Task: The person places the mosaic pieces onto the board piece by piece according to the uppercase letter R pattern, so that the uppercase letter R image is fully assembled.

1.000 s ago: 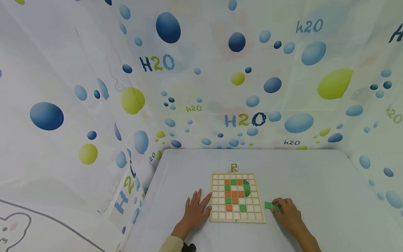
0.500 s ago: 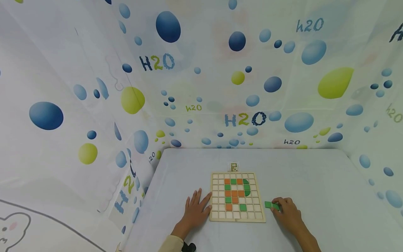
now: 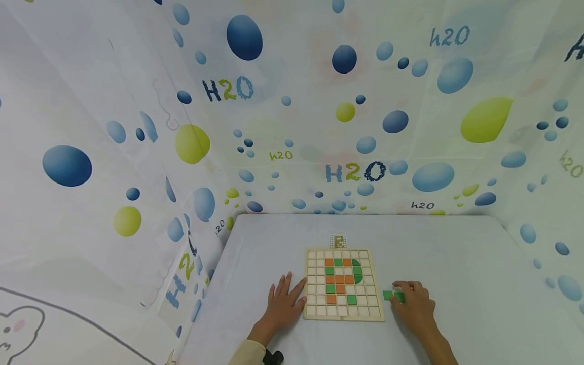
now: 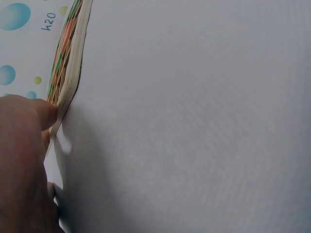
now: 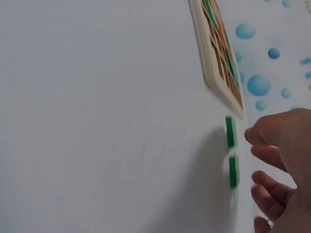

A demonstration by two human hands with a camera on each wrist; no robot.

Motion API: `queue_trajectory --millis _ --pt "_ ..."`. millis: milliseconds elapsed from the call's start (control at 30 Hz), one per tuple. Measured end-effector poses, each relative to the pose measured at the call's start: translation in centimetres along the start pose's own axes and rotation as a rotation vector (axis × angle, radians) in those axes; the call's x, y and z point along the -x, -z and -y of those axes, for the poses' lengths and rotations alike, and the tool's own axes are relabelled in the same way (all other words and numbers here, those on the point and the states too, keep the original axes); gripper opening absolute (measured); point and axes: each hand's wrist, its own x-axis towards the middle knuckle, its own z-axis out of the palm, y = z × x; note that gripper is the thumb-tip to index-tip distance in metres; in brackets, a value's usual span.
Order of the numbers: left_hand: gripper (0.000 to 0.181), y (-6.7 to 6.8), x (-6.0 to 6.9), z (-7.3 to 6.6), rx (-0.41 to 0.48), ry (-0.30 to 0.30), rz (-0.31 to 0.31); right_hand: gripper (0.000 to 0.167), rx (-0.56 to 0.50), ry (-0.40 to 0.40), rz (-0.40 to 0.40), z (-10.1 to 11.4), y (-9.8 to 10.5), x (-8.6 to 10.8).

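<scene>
My left hand (image 3: 284,306) lies on the table with fingers spread. Its thumb and index finger touch the left edge of a wooden grid board (image 3: 344,319); the left wrist view shows the thumb (image 4: 46,114) at the board's rim. Orange tiles (image 3: 338,280) and green tiles (image 3: 352,300), with a rounded green shape (image 3: 357,272), form a pattern in the cells. Right of the board, two loose green tiles (image 5: 230,132) sit in a row. My right hand (image 3: 415,306) is over the farther one; in the right wrist view its fingers (image 5: 267,128) are parted, holding nothing.
A small card (image 3: 338,241) with a gridded pattern lies just behind the board. White cloth covers the table (image 3: 474,284). Patterned sheets (image 3: 296,126) with bubble prints hang at the back and sides. A black object (image 3: 274,358) shows beside the left wrist.
My right fingers have loosened from the right-hand green tile, and the hand has shifted slightly up and left. My left hand and the board stay in place.
</scene>
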Motion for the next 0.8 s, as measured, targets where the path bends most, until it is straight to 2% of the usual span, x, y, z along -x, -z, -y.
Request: queue_trajectory --millis 67,200,433,500,667,800 --pt "0.054 0.0 0.0 0.0 0.003 0.002 0.003 0.033 0.009 0.009 -0.030 1.0 -0.3 -0.2" --pt "0.054 0.2 0.1 0.0 0.018 -0.008 0.003 0.029 0.026 0.071 -0.038 3.6 -1.3 -0.4" --pt "0.055 0.5 0.0 -0.4 0.010 0.023 0.024 0.025 -0.030 0.219 0.013 8.3 -3.4 -0.2" --pt "0.055 0.8 0.1 -0.6 0.023 0.015 0.028 0.024 -0.041 0.263 0.017 9.4 -3.9 -0.2" --pt "0.054 1.4 0.0 -0.9 0.010 0.019 0.051 0.019 -0.065 0.355 0.019 11.1 -4.9 -0.4" --pt "0.054 1.2 0.1 -0.9 0.009 0.026 0.056 0.016 -0.076 0.348 0.046 12.0 -5.4 -0.7"
